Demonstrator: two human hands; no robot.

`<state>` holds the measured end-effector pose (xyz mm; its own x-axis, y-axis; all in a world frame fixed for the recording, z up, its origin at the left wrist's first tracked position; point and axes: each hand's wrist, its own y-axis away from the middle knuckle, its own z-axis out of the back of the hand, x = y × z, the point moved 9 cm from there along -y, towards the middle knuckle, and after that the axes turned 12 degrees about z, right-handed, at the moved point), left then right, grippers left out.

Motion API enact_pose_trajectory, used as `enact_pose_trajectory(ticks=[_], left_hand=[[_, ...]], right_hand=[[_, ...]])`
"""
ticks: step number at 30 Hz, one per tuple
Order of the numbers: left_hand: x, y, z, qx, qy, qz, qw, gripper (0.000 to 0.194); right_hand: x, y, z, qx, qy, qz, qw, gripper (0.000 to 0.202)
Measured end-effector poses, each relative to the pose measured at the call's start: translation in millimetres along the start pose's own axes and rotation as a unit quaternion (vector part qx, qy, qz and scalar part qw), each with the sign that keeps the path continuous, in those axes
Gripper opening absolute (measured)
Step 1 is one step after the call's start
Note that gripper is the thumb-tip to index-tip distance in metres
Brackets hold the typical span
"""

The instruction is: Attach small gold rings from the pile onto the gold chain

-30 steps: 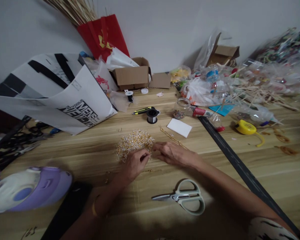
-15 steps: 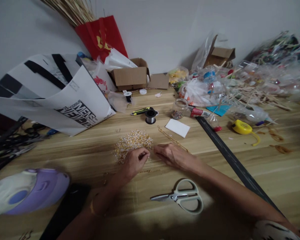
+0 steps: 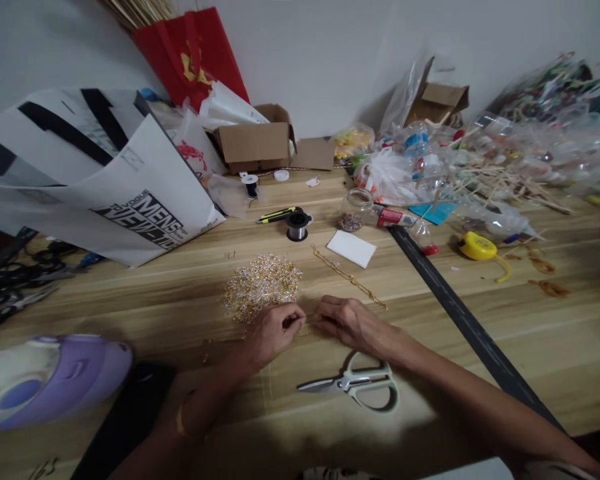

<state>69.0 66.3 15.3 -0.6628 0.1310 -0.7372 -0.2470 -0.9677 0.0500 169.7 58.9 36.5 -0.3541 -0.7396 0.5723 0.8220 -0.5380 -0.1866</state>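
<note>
Two hands, drawn slightly closer to the scissors [image 3: 347, 383], the near end of the gold chain [image 3: 347, 275] now exposed beyond the right forearm: left hand [image 3: 271, 333] and right hand [image 3: 347, 320] both pinched closed at the fingertips, anything grasped too small to be told. One heap of gold and clear beads [image 3: 263, 285], set on the table [image 3: 180, 293] just beyond the left hand, work apparently being kept beside it.

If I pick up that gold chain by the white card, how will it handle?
The chain looks thin and linked, so it will probably hang floppy rather than hold its line. It's slender, so likely light. Little lumps along it could catch on each other if it bunches, though nothing seems to pin it to the table.
</note>
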Motion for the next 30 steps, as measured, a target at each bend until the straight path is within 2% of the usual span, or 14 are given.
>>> enact_pose_trajectory(ticks=[6, 12, 15, 21, 23, 25, 28, 30], left_hand=[[12.3, -1.4, -0.6, -0.006, 0.021, 0.003, 1.0, 0.011], [20.0, -3.4, 0.0, -0.009, 0.045, 0.013, 0.999, 0.011], [22.1, -3.6, 0.2, -0.017, 0.044, 0.018, 0.999, 0.011], [11.4, -1.5, -1.7, -0.016, -0.011, -0.012, 1.0, 0.01], [7.1, -1.0, -3.0, -0.014, -0.027, -0.024, 0.999, 0.011], [4.8, -0.8, -4.4, -0.014, -0.034, -0.031, 0.999, 0.012], [6.4, -1.0, -6.4, -0.018, -0.042, -0.029, 0.999, 0.013], [9.6, -1.2, -7.6, -0.02, -0.043, -0.021, 0.999, 0.013]], right_hand=[[-11.6, -1.1, -2.9, -0.073, -0.07, -0.012, 0.995, 0.008], [-13.7, -4.4, -6.9, -0.086, -0.067, -0.004, 0.994, 0.01], [-14.2, -7.3, -9.2, -0.063, -0.03, 0.003, 0.998, 0.012], [-22.8, -8.2, -10.4, 0.04, 0.049, -0.036, 0.997, 0.019], [-26.5, -9.0, -9.4, 0.032, 0.015, -0.049, 0.998, 0.022], [-31.0, -10.7, -11.7, -0.001, -0.066, -0.06, 0.996, 0.019], [-38.7, -13.3, -26.5, -0.029, -0.213, -0.076, 0.974, 0.009], [-43.2, -14.6, -30.5, -0.059, -0.24, -0.08, 0.966, 0.005]])
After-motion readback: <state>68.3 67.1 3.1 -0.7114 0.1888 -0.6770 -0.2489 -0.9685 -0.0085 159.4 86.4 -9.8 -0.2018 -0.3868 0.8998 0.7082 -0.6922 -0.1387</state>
